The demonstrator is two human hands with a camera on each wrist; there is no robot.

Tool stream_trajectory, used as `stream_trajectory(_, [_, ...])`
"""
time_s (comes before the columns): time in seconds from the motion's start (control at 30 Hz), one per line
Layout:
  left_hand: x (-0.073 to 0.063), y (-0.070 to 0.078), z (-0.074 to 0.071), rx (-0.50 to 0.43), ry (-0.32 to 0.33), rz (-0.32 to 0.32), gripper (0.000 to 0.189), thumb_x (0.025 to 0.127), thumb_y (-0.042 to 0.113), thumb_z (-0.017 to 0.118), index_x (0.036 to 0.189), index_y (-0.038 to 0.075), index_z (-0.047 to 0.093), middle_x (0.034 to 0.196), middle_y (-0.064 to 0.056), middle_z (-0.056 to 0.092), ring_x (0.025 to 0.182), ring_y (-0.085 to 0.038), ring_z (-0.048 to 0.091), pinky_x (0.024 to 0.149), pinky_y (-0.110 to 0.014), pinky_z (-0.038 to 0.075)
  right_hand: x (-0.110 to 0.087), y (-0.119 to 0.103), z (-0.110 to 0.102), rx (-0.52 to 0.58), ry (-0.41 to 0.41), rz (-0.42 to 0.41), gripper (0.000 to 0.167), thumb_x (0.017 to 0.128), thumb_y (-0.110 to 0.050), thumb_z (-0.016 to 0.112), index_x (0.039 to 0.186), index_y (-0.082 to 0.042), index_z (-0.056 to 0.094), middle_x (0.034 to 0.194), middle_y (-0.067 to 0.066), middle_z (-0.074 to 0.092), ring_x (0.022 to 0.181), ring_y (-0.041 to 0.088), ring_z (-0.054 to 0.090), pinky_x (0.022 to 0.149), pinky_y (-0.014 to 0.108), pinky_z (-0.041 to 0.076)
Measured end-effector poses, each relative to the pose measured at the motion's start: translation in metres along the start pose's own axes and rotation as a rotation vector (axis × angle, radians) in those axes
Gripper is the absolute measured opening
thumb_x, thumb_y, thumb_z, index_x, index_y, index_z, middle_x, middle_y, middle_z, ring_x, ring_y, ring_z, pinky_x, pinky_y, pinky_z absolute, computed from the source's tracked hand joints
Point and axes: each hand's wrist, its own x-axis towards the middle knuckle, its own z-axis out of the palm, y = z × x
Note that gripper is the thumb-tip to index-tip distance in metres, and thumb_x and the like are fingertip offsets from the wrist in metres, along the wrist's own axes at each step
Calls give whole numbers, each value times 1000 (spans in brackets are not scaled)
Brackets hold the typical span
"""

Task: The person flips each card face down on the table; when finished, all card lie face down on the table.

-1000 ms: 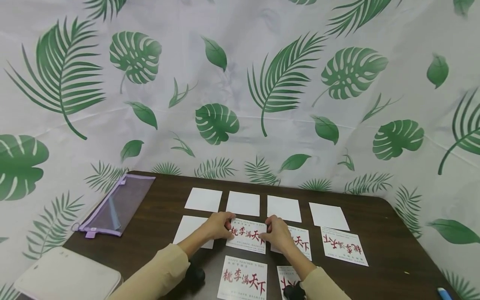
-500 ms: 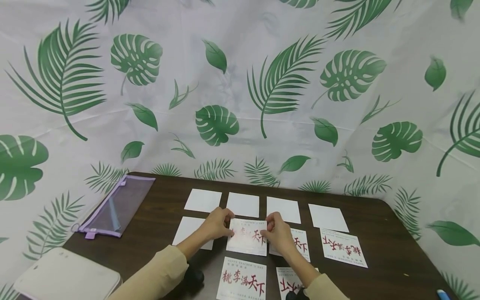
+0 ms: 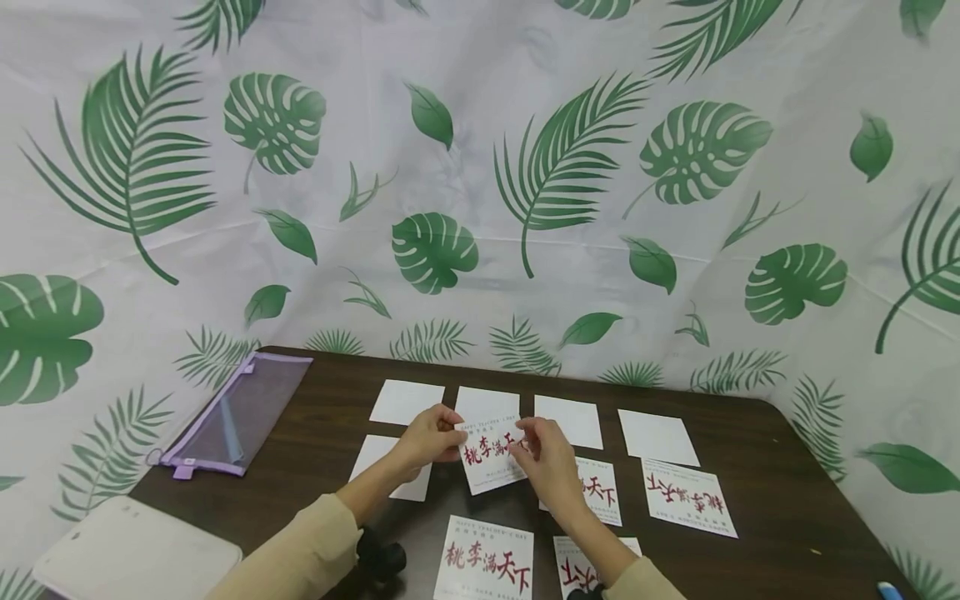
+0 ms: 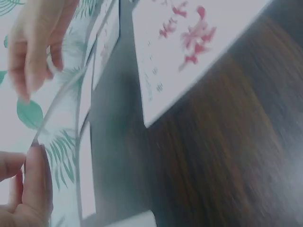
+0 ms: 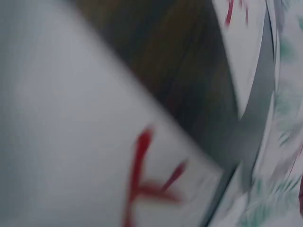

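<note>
My left hand [image 3: 423, 443] pinches the left edge of a square white card [image 3: 491, 473] with red Chinese characters, raised over the table and slightly tilted. In the left wrist view the card shows almost edge-on between thumb and finger. At its right edge my right hand [image 3: 553, 468] has bent fingers overlapping the upper corner; I cannot tell whether they grip it. A matching printed card [image 3: 483, 562] lies just below. Another printed card [image 3: 596, 492] is partly hidden behind the right hand, and one more [image 3: 573, 562] lies partly behind the right wrist.
Several blank white cards [image 3: 566, 419] form a row at the back of the dark table [image 3: 787, 475]. A blank card [image 3: 408, 479] lies by the left wrist, a printed card [image 3: 690, 500] at right. A purple-edged mesh pouch [image 3: 251, 408] and white case [image 3: 138, 550] are left.
Both hands have lifted the printed card off the table from its place in the middle row. It now tilts, and the left hand has risen slightly.
</note>
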Motion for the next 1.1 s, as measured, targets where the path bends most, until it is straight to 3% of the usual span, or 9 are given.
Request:
stream_trajectory(0.13, [0,8,9,-64,27,31,20,85,-1,57,103,-5,49,88,-10,57,69,-13,59,61,-26,55,-3,-18,9,-40,-8,-199,36,70,-12,82,100,-6,63,81,2,55,70,11,48,59,21,42])
stream_trajectory(0.37, [-7,25,22,-182,66,139,24,85,1,55,106,-6,47,92,-11,57,78,-14,60,72,-37,56,-3,-29,8,-129,56,-366,41,69,-5,81,106,-6,63,85,2,57,70,9,54,59,18,47])
stream_trajectory(0.5, [-10,29,24,-215,57,216,32,91,12,58,116,-5,48,104,-16,59,93,-25,64,81,-43,54,3,-29,2,-122,138,-398,42,70,5,77,108,-3,62,81,2,56,65,7,51,55,16,44])
stream_trajectory(0.57, [-10,26,23,-167,74,249,38,92,17,60,121,-4,49,111,-19,60,100,-30,63,81,-40,54,6,-28,-1,-93,163,-356,41,71,8,76,108,-2,61,80,2,54,65,7,48,54,15,43])
stream_trajectory(0.67, [-9,15,19,-21,161,281,41,89,15,63,123,-3,50,114,-21,61,104,-34,61,81,-36,54,8,-26,-5,-16,173,-230,39,72,11,73,107,1,60,78,4,55,65,7,49,55,17,44])
stream_trajectory(0.8, [-8,-3,12,121,267,238,45,84,7,68,125,-2,52,116,-21,59,103,-34,60,82,-36,52,7,-23,-9,97,139,0,37,76,10,70,110,0,59,77,5,57,68,11,54,58,20,48])
stream_trajectory(0.97, [-10,-17,8,193,259,221,48,79,1,71,125,-2,55,108,-22,63,90,-29,65,71,-29,54,4,-15,-11,148,67,253,37,80,4,67,115,-3,58,79,4,59,70,12,56,57,19,46])
stream_trajectory(1.1, [-12,-24,5,270,234,255,45,76,-1,72,120,-5,60,96,-18,68,76,-20,66,60,-21,50,0,-6,-9,135,9,327,35,80,3,68,114,0,60,76,5,59,65,10,52,53,18,43])
